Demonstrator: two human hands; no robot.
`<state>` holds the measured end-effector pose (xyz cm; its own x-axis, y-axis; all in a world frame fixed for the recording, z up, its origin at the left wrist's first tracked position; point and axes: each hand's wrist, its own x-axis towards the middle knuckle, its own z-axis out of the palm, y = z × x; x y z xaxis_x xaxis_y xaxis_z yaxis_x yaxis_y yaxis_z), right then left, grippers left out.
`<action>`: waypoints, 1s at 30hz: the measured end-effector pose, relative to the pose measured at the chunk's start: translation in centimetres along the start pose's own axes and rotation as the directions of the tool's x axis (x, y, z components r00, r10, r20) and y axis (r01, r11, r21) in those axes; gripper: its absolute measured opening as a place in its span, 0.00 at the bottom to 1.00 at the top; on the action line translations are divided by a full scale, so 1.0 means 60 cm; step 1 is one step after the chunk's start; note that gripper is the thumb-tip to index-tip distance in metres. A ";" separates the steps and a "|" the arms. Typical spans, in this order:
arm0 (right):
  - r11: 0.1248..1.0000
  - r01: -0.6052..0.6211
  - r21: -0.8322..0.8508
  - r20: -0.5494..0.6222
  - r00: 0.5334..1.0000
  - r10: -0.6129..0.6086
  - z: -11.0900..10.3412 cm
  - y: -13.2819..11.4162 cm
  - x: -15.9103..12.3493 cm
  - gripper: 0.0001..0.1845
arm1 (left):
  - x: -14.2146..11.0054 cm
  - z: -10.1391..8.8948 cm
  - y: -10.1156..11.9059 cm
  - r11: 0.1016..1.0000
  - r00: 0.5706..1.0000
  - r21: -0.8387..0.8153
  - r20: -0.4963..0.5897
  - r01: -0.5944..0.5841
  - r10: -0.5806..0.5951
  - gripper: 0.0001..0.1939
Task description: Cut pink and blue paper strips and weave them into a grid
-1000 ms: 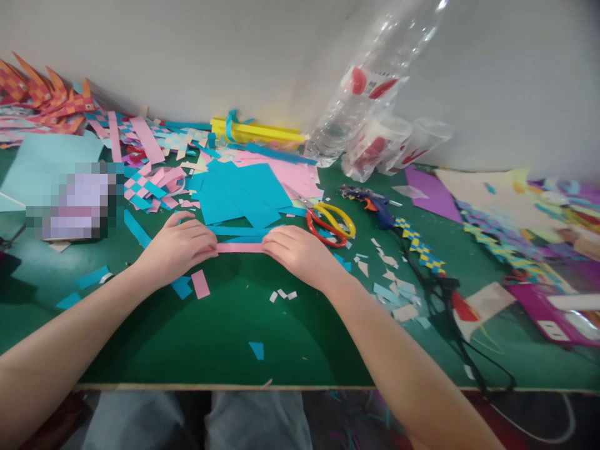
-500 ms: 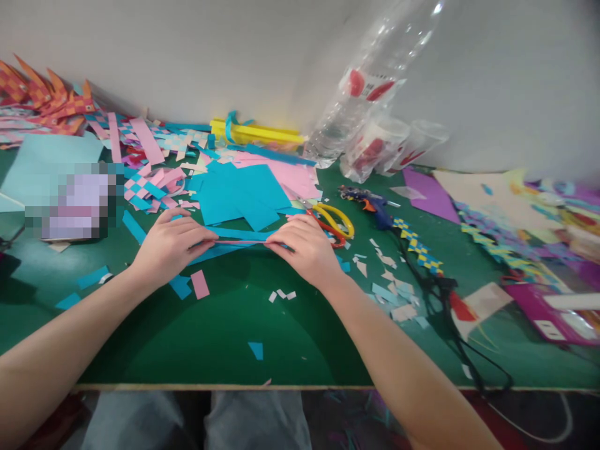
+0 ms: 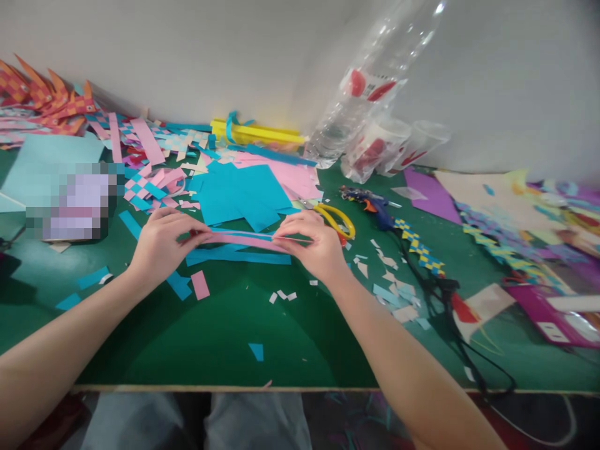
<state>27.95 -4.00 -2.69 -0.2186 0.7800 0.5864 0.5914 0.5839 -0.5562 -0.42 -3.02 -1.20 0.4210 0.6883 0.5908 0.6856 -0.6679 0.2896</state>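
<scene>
Between my two hands a pink paper strip [image 3: 246, 239] stretches sideways, with a blue edge along its top, just above the table. My left hand [image 3: 169, 240] pinches its left end. At the other end my right hand [image 3: 312, 245] pinches it between thumb and fingers. Below the strip lie blue paper strips [image 3: 253, 257] on the green table [image 3: 220, 337]. Blue paper sheets [image 3: 239, 190] are spread just beyond. Scissors with yellow and red handles [image 3: 337, 219] lie behind my right hand, partly hidden by it.
A glue gun [image 3: 377, 209] lies to the right, its black cord [image 3: 422, 278] running toward the front edge. Behind it stand a clear plastic bottle [image 3: 356, 100] and plastic cups [image 3: 379, 147]. A blurred-out phone-like object [image 3: 79, 206] is at left. Paper scraps [image 3: 396, 290] are scattered about.
The held strip has turned from edge-on to show its pink face. My right hand has shifted slightly right, and the blue strips underneath show more fully.
</scene>
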 end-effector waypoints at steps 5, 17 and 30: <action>0.964 -0.152 0.219 -0.074 0.982 0.172 -0.001 0.002 0.001 0.06 | -0.002 0.001 0.010 0.894 0.938 -0.284 0.103 0.347 -0.331 0.10; 0.961 -0.258 0.098 -0.047 0.963 0.264 0.002 0.001 0.000 0.19 | 0.016 -0.021 -0.028 0.553 0.627 -0.730 -0.221 0.401 -0.747 0.02; 0.975 -0.146 -0.169 -0.151 0.981 0.120 -0.005 0.038 0.004 0.18 | -0.006 0.012 -0.016 0.955 0.931 0.057 0.248 -0.291 0.269 0.17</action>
<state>29.49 -2.55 -3.65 -0.0258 0.8015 0.5974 0.7393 0.4176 -0.5283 -0.81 -2.41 -2.27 0.7235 0.5311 0.4410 0.5661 -0.8221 0.0615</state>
